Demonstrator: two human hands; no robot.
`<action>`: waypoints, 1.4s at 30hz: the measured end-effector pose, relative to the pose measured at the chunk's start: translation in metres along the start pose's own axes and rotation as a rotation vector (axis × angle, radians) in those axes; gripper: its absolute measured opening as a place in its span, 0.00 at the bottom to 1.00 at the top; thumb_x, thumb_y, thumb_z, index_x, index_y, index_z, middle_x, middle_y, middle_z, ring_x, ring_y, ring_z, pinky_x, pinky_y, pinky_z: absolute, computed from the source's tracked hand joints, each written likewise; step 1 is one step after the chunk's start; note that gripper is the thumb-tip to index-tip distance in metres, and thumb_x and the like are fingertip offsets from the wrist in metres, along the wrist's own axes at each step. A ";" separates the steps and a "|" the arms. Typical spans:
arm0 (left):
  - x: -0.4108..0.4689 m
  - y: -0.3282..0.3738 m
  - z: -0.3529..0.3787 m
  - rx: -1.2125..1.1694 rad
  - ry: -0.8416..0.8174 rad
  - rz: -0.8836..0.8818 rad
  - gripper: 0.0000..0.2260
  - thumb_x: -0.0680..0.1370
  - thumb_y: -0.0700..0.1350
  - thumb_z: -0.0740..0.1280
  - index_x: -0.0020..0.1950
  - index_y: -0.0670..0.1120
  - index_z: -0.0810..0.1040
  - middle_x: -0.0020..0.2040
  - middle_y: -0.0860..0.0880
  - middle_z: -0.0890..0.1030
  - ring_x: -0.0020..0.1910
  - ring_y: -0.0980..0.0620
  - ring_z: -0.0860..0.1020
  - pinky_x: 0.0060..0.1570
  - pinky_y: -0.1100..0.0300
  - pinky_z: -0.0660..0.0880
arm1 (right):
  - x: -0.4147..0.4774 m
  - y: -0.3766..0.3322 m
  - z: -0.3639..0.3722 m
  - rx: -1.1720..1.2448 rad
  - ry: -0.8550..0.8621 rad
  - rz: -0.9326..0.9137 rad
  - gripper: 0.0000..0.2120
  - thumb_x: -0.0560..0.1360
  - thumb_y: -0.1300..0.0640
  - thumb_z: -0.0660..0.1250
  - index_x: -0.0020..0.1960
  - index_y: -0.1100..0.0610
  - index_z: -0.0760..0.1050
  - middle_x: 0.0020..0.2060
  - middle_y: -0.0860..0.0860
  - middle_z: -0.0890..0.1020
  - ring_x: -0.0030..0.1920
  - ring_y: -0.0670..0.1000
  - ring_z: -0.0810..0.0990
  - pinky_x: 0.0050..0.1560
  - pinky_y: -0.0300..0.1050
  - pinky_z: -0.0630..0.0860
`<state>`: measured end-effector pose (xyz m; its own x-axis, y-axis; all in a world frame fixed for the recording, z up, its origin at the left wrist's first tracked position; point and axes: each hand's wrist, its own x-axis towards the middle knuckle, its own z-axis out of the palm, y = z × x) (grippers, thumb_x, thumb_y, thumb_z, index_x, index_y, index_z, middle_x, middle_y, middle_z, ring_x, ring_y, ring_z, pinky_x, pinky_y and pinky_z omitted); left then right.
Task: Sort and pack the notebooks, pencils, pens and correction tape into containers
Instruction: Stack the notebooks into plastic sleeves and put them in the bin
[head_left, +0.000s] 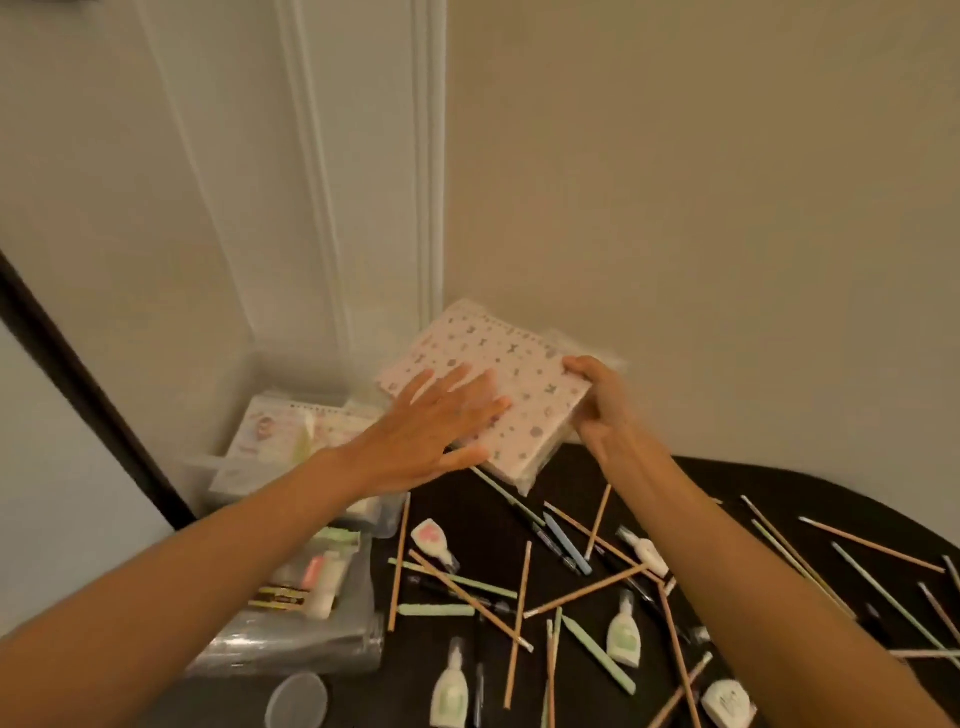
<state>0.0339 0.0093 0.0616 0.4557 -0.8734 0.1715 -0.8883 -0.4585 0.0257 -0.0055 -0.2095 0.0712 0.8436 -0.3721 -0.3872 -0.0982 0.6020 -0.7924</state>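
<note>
The dark tabletop (701, 483) lies below the wrapped notebook pack (524, 384), which I take as the reference for everything else; the pack is off the surface and tilted, over the tabletop's far edge near the wall corner. Left of and lower than the pack stands a clear bin (244, 374) that already holds other notebooks (270, 426), so the pack is most likely headed there, and the tilt probably helps it slip in beside them. Further below the pack on the left sits a second clear container (291, 649) with small items inside that are too blurred to name. The left hand (436, 431) lies flat on the pack's patterned cover with its fingers straight and spread, seemingly steadying and steering the slippery wrap. The right hand (597, 400) grips the pack's right corner, thumb on top and fingers curled beneath, carrying its weight. Below the pack, loose pencils (522, 597), a few pens (566, 543) and several correction tape (623, 631) dispensers lie scattered and crossed over each other, apparently not yet sorted, so this looks like the notebook stage of the job.
</note>
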 end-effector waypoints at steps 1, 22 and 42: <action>-0.007 -0.020 -0.006 0.084 -0.010 0.065 0.34 0.72 0.70 0.31 0.74 0.57 0.36 0.75 0.53 0.40 0.74 0.55 0.38 0.73 0.51 0.41 | 0.004 0.000 0.020 -0.019 -0.030 0.020 0.17 0.67 0.61 0.69 0.54 0.60 0.71 0.57 0.60 0.79 0.53 0.59 0.79 0.39 0.51 0.77; -0.070 -0.213 0.058 0.321 -0.022 0.199 0.60 0.58 0.42 0.80 0.77 0.45 0.40 0.77 0.41 0.52 0.76 0.47 0.50 0.64 0.51 0.64 | 0.126 0.131 0.176 -0.341 -0.330 0.392 0.20 0.68 0.72 0.61 0.59 0.70 0.72 0.60 0.66 0.73 0.58 0.62 0.74 0.64 0.55 0.70; -0.056 -0.205 0.073 0.272 -0.279 0.205 0.24 0.66 0.60 0.71 0.53 0.44 0.83 0.60 0.41 0.79 0.59 0.49 0.79 0.32 0.62 0.80 | 0.119 0.163 0.169 -1.732 -0.053 -0.640 0.36 0.71 0.50 0.72 0.70 0.62 0.58 0.64 0.57 0.66 0.63 0.56 0.66 0.65 0.47 0.66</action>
<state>0.1950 0.1402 -0.0249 0.3024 -0.9447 -0.1271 -0.9319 -0.2650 -0.2478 0.1680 -0.0361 -0.0240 0.9761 -0.1832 0.1169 -0.1329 -0.9288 -0.3458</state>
